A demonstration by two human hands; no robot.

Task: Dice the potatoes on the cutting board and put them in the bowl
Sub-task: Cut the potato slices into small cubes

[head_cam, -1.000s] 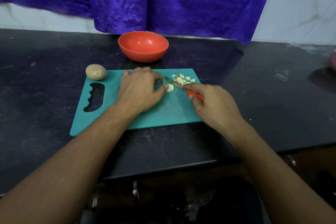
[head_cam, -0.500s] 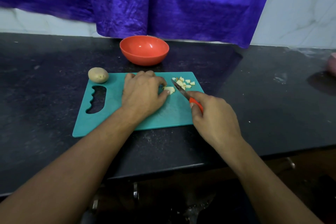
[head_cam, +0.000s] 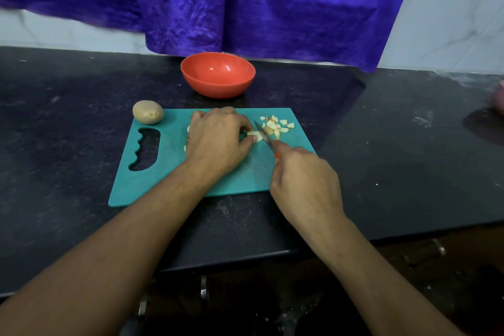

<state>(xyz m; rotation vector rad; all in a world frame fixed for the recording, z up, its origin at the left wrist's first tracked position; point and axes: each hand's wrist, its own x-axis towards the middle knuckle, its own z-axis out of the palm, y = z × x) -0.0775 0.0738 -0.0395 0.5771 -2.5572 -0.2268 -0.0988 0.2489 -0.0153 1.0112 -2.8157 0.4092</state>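
Note:
A teal cutting board (head_cam: 169,180) lies on the black counter. My left hand (head_cam: 215,142) rests on its middle, fingers curled over cut potato strips (head_cam: 255,135) that peek out at the fingertips. My right hand (head_cam: 305,185) grips a red-handled knife (head_cam: 264,136), whose blade lies against the strips' right end. Several diced potato pieces (head_cam: 276,126) sit in a small heap at the board's far right. A whole unpeeled potato (head_cam: 147,111) sits at the board's far left corner. An orange bowl (head_cam: 218,87) stands behind the board, with nothing seen inside.
A purple cloth (head_cam: 245,3) hangs over the white tiled wall behind the bowl. A pink object (head_cam: 499,101) shows at the right edge of the counter. The counter's front edge (head_cam: 245,259) runs under my forearms.
The knife blade has lifted and come back down closer to my left fingertips. The view has shifted slightly; my left hand stays on the strips.

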